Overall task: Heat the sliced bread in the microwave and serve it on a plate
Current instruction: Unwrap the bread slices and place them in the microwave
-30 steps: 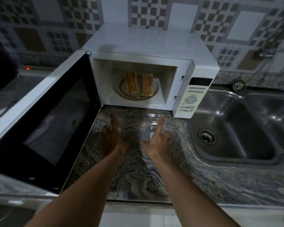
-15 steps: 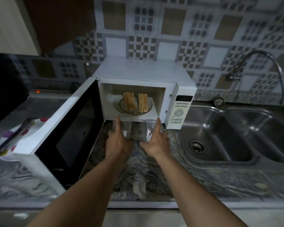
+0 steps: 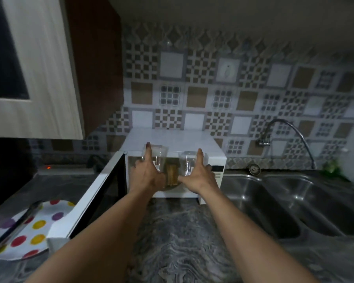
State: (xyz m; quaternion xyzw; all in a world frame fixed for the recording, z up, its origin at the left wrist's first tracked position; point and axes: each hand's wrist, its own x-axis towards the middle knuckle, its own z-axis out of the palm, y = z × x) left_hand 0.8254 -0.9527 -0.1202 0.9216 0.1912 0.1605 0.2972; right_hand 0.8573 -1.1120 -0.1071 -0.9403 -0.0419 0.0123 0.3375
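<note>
The sliced bread (image 3: pixel 171 175) stands on edge inside the microwave (image 3: pixel 173 144), on the round tray at the bottom of the cavity, seen only through the gap between the two hands. The left hand (image 3: pixel 148 176) is raised in front of the left part of the cavity opening, fingers extended and a little spread, index finger pointing up past the top edge of the opening. The right hand (image 3: pixel 198 176) is raised in front of the right part of the opening in the same way, just left of the control panel. Each hand has a clear, glassy-looking shape (image 3: pixel 161 158) beyond its fingers; whether the hands hold these or merely stand before them cannot be told, and neither hand touches the bread.

The microwave door (image 3: pixel 94 193) is swung wide open to the left of the cavity. Left of the door, on the counter (image 3: pixel 182 231), lies a white plate (image 3: pixel 32 231) with coloured dots; a pair of metal tongs (image 3: pixel 14 225) rests across it, and nothing else shows on it. The marbled grey counter runs forward from the microwave beneath both forearms. Right of the microwave is a double steel sink (image 3: pixel 294 201), both basins dark, with a curved tap (image 3: pixel 286 129) rising behind it. Patterned tiles cover the wall behind the microwave, and a pale cabinet (image 3: pixel 39 78) hangs above and to its left.
</note>
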